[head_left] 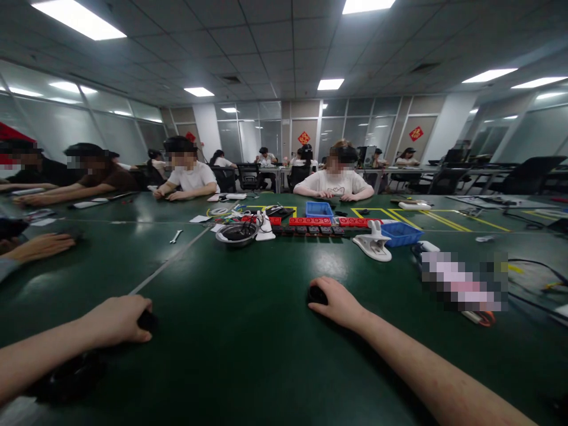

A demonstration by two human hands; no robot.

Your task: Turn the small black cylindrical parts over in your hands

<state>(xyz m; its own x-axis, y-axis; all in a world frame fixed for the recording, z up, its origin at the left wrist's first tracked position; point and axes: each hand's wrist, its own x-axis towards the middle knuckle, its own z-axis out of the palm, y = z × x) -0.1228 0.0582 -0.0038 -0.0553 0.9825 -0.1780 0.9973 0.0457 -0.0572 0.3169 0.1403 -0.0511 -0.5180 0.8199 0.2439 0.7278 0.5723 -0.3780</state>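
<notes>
My right hand [335, 300] rests on the green table [248, 284], fingers curled round a small, rounded black computer mouse [316, 294]. At the left, my left hand [119, 319] is closed over a second black mouse [147, 319], largely hidden by the fingers and in shadow. Under my left forearm lies a dark object [71, 376], too dim to make out. Between my hands is bare green tabletop.
Ahead stand a metal bowl with black cable [237, 235], red socket strips [310, 221], a white clip stand [373, 242] and blue trays [402, 234]. A wrench [176, 236] lies left; a blurred-out item [459, 281] lies right. A co-worker's hand [47, 245] is at left.
</notes>
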